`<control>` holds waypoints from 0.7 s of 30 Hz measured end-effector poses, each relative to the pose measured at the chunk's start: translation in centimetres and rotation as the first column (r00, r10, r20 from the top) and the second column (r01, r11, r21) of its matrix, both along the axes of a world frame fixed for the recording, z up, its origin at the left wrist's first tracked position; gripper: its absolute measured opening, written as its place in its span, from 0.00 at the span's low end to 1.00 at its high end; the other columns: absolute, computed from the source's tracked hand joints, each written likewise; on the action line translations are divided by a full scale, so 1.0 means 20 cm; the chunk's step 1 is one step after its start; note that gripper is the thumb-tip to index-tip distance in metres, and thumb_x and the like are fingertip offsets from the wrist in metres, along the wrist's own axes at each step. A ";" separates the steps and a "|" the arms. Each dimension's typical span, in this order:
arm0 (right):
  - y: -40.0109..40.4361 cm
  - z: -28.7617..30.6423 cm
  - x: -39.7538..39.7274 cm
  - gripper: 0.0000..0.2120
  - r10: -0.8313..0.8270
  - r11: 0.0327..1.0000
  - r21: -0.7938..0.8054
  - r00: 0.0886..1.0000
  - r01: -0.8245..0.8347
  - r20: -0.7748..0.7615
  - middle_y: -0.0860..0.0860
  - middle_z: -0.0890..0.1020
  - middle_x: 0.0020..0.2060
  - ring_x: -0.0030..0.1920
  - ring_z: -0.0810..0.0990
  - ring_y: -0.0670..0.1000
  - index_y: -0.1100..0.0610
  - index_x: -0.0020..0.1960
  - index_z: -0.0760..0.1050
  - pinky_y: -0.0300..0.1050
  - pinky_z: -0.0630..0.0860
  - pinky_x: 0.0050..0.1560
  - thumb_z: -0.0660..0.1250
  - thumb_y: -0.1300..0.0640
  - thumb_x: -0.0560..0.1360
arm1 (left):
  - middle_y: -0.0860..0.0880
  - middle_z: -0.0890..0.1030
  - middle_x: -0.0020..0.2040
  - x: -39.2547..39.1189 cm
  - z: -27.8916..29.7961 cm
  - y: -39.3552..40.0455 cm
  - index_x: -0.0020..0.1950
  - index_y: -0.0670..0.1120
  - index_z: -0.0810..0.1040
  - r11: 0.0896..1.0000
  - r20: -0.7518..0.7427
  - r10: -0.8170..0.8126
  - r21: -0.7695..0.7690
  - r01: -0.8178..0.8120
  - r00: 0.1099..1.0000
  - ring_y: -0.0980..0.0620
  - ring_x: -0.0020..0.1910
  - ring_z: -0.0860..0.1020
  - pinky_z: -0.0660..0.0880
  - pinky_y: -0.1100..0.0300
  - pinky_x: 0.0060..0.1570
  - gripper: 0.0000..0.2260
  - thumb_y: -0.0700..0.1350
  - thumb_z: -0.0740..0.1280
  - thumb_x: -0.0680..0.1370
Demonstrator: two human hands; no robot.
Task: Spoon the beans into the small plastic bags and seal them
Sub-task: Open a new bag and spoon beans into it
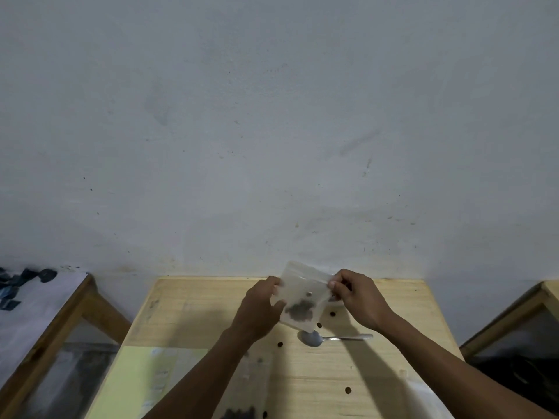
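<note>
The fingers of the left hand (pixel 262 300) are pinching the left edge of a small plastic bag (pixel 302 294), and the fingers of the right hand (pixel 355 293) are pinching its right edge near the top. Both hands are holding the bag up in the air, above the wooden table (pixel 378 367) and in front of the wall (pixel 272 131). A little dark heap of beans (pixel 300 311) is sitting low inside the bag. It looks like the bag is filled and the person is working on closing it. I cannot tell if the top is shut yet.

The spoon (pixel 320 338) is lying on the table just under the bag, with nobody holding it. A few loose beans (pixel 332 314) are lying around it. Next, the fingers probably need to squeeze along the top strip, keeping the bag upright so no beans fall out.
</note>
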State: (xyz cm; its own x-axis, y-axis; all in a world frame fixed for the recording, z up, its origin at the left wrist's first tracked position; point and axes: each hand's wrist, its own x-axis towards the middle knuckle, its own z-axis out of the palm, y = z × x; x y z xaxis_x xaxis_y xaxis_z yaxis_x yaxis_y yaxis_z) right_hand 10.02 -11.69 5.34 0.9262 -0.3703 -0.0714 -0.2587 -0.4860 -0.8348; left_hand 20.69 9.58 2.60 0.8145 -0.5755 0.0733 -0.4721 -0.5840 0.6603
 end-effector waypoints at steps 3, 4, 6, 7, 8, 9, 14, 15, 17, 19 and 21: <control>-0.01 0.01 0.00 0.08 0.051 0.997 -0.051 0.999 -0.052 -0.020 0.52 0.83 0.36 0.38 0.80 0.53 0.55 0.41 0.77 0.48 0.75 0.43 0.66 0.55 0.78 | 0.56 0.80 0.50 -0.01 0.06 -0.01 0.58 0.50 0.76 0.995 -0.088 0.028 -0.090 -0.036 0.996 0.58 0.50 0.77 0.73 0.64 0.52 0.14 0.45 0.72 0.74; -0.01 0.03 0.00 0.08 0.077 0.994 -0.072 0.997 -0.079 -0.033 0.52 0.82 0.35 0.37 0.78 0.52 0.55 0.41 0.76 0.47 0.74 0.42 0.66 0.55 0.79 | 0.58 0.80 0.49 -0.01 0.09 -0.02 0.56 0.51 0.77 0.990 -0.141 0.040 -0.131 -0.059 0.989 0.60 0.49 0.78 0.73 0.67 0.50 0.12 0.45 0.72 0.74; 0.01 0.05 0.01 0.09 0.113 0.990 -0.082 0.993 -0.116 -0.039 0.49 0.79 0.33 0.33 0.73 0.48 0.57 0.41 0.76 0.45 0.71 0.39 0.66 0.55 0.79 | 0.59 0.81 0.42 -0.01 0.14 -0.04 0.48 0.52 0.80 0.976 -0.220 0.061 -0.193 -0.104 0.974 0.63 0.41 0.78 0.72 0.70 0.43 0.05 0.44 0.70 0.74; 0.01 0.06 0.01 0.09 0.121 0.989 -0.078 0.992 -0.123 -0.038 0.48 0.78 0.33 0.33 0.72 0.46 0.56 0.41 0.76 0.45 0.71 0.39 0.66 0.55 0.79 | 0.56 0.81 0.39 -0.01 0.16 -0.05 0.44 0.50 0.80 0.971 -0.217 0.065 -0.209 -0.112 0.974 0.62 0.37 0.76 0.71 0.70 0.40 0.02 0.43 0.70 0.75; 0.01 0.06 0.02 0.08 0.124 0.989 -0.077 0.992 -0.127 -0.034 0.48 0.78 0.33 0.33 0.73 0.46 0.56 0.41 0.76 0.45 0.72 0.39 0.66 0.55 0.78 | 0.53 0.81 0.37 -0.01 0.17 -0.05 0.42 0.48 0.80 0.970 -0.197 0.064 -0.219 -0.107 0.978 0.62 0.34 0.74 0.71 0.68 0.38 0.03 0.42 0.69 0.75; 0.02 0.07 0.03 0.07 0.130 0.989 -0.073 0.991 -0.131 -0.021 0.47 0.79 0.34 0.33 0.74 0.45 0.54 0.42 0.76 0.44 0.72 0.40 0.67 0.55 0.78 | 0.50 0.81 0.36 0.00 0.17 -0.05 0.41 0.47 0.79 0.970 -0.180 0.060 -0.221 -0.099 0.982 0.61 0.33 0.73 0.70 0.67 0.37 0.04 0.42 0.69 0.75; 0.05 0.13 0.07 0.09 0.237 0.943 -0.230 0.971 -0.239 -0.040 0.41 0.78 0.48 0.48 0.76 0.44 0.45 0.53 0.76 0.43 0.74 0.52 0.70 0.49 0.73 | 0.53 0.79 0.35 -0.01 0.19 -0.06 0.42 0.47 0.79 0.980 -0.118 -0.010 -0.197 -0.014 0.993 0.61 0.35 0.74 0.70 0.68 0.37 0.05 0.42 0.67 0.78; 0.07 0.14 0.08 0.09 0.255 0.922 -0.288 0.965 -0.260 -0.056 0.41 0.78 0.48 0.49 0.75 0.44 0.46 0.53 0.77 0.44 0.72 0.53 0.70 0.48 0.74 | 0.53 0.80 0.36 -0.02 0.19 -0.07 0.42 0.47 0.79 0.980 -0.109 -0.025 -0.198 0.003 0.994 0.60 0.35 0.75 0.71 0.66 0.37 0.05 0.42 0.66 0.78; 0.10 0.16 0.11 0.07 0.266 0.884 -0.378 0.961 -0.275 -0.075 0.43 0.77 0.47 0.48 0.73 0.45 0.48 0.51 0.77 0.44 0.70 0.52 0.68 0.48 0.75 | 0.51 0.80 0.37 -0.02 0.20 -0.08 0.43 0.46 0.79 0.979 -0.096 -0.046 -0.201 0.026 0.994 0.56 0.36 0.76 0.72 0.63 0.38 0.05 0.42 0.66 0.78; 0.12 0.18 0.12 0.06 0.262 0.866 -0.423 0.963 -0.267 -0.072 0.44 0.78 0.47 0.49 0.75 0.47 0.49 0.50 0.77 0.44 0.70 0.51 0.66 0.49 0.76 | 0.51 0.80 0.37 -0.02 0.21 -0.08 0.43 0.46 0.79 0.978 -0.085 -0.051 -0.205 0.033 0.995 0.55 0.37 0.76 0.72 0.62 0.38 0.05 0.42 0.66 0.78; 0.12 0.19 0.13 0.06 0.259 0.861 -0.436 0.964 -0.260 -0.063 0.45 0.79 0.47 0.49 0.76 0.48 0.50 0.49 0.78 0.45 0.71 0.50 0.65 0.49 0.76 | 0.53 0.80 0.36 -0.02 0.23 -0.08 0.42 0.47 0.79 0.978 -0.070 -0.059 -0.202 0.044 0.996 0.58 0.37 0.76 0.71 0.66 0.38 0.05 0.41 0.66 0.78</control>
